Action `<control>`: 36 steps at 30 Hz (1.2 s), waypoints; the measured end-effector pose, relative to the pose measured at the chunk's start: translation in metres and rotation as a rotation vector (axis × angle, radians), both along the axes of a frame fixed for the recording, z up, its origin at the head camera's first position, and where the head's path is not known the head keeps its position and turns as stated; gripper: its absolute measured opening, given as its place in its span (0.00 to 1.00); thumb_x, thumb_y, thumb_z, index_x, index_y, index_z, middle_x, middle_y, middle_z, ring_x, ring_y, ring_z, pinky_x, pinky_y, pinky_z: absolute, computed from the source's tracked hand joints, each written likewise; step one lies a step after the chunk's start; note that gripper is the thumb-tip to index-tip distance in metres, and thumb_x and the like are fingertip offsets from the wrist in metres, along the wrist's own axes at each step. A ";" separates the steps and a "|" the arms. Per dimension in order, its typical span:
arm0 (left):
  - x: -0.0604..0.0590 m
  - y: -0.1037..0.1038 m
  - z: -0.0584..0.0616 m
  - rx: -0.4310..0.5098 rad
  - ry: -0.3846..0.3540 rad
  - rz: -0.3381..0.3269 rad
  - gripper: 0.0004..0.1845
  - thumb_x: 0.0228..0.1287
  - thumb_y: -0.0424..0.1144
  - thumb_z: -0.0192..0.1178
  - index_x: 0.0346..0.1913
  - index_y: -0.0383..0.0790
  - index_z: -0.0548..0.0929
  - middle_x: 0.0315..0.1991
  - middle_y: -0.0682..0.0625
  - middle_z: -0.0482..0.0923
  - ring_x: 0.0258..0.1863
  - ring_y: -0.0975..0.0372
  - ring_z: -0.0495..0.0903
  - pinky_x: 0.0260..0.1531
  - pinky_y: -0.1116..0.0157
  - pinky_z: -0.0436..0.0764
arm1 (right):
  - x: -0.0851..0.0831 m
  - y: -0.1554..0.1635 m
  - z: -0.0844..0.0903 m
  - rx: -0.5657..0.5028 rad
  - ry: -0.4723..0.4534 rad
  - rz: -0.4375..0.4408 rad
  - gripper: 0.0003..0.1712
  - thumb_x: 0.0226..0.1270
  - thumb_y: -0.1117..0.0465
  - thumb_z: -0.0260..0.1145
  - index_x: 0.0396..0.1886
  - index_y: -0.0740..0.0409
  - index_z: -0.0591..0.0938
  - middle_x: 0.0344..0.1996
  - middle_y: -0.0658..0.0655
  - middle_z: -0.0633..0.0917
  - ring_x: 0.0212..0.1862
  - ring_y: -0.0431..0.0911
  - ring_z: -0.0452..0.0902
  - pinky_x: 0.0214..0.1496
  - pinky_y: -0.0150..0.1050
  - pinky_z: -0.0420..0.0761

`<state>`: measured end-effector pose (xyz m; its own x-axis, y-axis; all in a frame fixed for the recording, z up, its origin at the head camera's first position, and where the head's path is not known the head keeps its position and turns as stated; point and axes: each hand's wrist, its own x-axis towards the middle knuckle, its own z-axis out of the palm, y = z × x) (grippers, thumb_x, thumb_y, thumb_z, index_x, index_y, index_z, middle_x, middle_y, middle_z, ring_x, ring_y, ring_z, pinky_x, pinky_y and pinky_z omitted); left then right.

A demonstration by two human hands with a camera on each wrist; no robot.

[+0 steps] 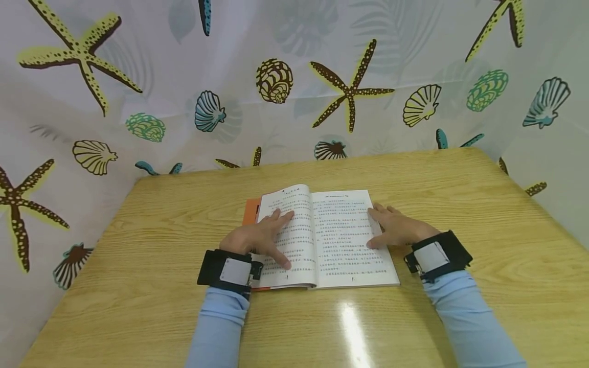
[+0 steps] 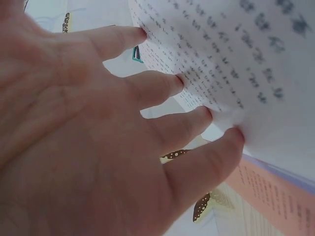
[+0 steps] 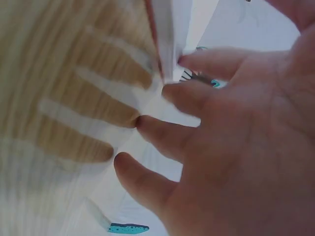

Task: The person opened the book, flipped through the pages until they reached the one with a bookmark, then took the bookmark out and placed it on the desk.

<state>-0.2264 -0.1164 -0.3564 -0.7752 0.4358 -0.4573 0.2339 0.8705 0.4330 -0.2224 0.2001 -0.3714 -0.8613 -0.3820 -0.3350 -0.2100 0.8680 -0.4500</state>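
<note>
- An open paperback book point(image 1: 352, 240) is laid at about the middle of the table point(image 1: 161, 230); both visible pages are covered with lines of print.
- The left page is bowed upward near the spine; an orange cover flap point(image 1: 251, 211) is seen jutting out past its outer edge.
- The left hand point(image 1: 259, 237) is placed on the left page with fingers and thumb spread wide; in the left wrist view the page is touched by the fingertips.
- The right hand point(image 1: 399, 230) is set at the outer edge of the right page, fingers apart and fairly straight; nothing is gripped.
- A black wrist strap point(image 1: 225, 268) is worn on the left arm, a matching one on the right; light-blue sleeves point(image 1: 216, 327) are worn on both.
- Behind the table, a white cloth point(image 1: 165, 76) is printed with starfish and seashells.
</note>
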 end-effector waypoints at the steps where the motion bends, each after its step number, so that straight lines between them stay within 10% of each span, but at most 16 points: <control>1: 0.000 0.000 -0.001 0.000 0.000 0.001 0.65 0.50 0.47 0.80 0.83 0.44 0.44 0.82 0.36 0.34 0.79 0.42 0.41 0.73 0.41 0.52 | 0.000 0.001 0.000 -0.004 -0.002 -0.003 0.56 0.65 0.53 0.72 0.75 0.82 0.49 0.75 0.81 0.44 0.75 0.76 0.36 0.74 0.69 0.44; 19: 0.000 0.000 -0.001 -0.003 0.002 -0.002 0.66 0.50 0.47 0.81 0.83 0.43 0.44 0.82 0.36 0.34 0.79 0.42 0.40 0.73 0.42 0.51 | 0.000 -0.007 0.005 0.041 0.078 -0.046 0.46 0.65 0.55 0.72 0.68 0.84 0.64 0.72 0.85 0.52 0.74 0.77 0.45 0.73 0.68 0.52; 24: 0.000 0.000 0.000 -0.007 -0.007 0.016 0.66 0.49 0.47 0.81 0.83 0.45 0.44 0.82 0.37 0.34 0.79 0.42 0.40 0.74 0.42 0.50 | 0.001 -0.009 0.010 -0.076 0.246 -0.098 0.22 0.70 0.63 0.68 0.54 0.79 0.77 0.52 0.78 0.80 0.51 0.64 0.79 0.53 0.56 0.79; 29: 0.000 0.001 0.001 -0.010 -0.013 0.032 0.67 0.49 0.46 0.82 0.83 0.46 0.44 0.82 0.38 0.34 0.79 0.41 0.39 0.73 0.41 0.49 | 0.000 -0.007 0.010 -0.206 0.349 -0.122 0.06 0.68 0.72 0.65 0.38 0.75 0.81 0.27 0.61 0.81 0.27 0.48 0.75 0.28 0.38 0.75; 36: 0.000 0.001 0.000 -0.007 -0.007 0.021 0.66 0.49 0.47 0.81 0.83 0.46 0.44 0.82 0.38 0.34 0.79 0.43 0.40 0.74 0.42 0.50 | -0.001 -0.005 0.007 -0.244 0.334 -0.119 0.03 0.68 0.74 0.64 0.35 0.74 0.81 0.24 0.59 0.80 0.23 0.46 0.75 0.23 0.36 0.75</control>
<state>-0.2266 -0.1155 -0.3562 -0.7810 0.4160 -0.4658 0.2123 0.8782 0.4285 -0.2237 0.1948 -0.3648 -0.9499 -0.3072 0.0571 -0.2838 0.7717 -0.5691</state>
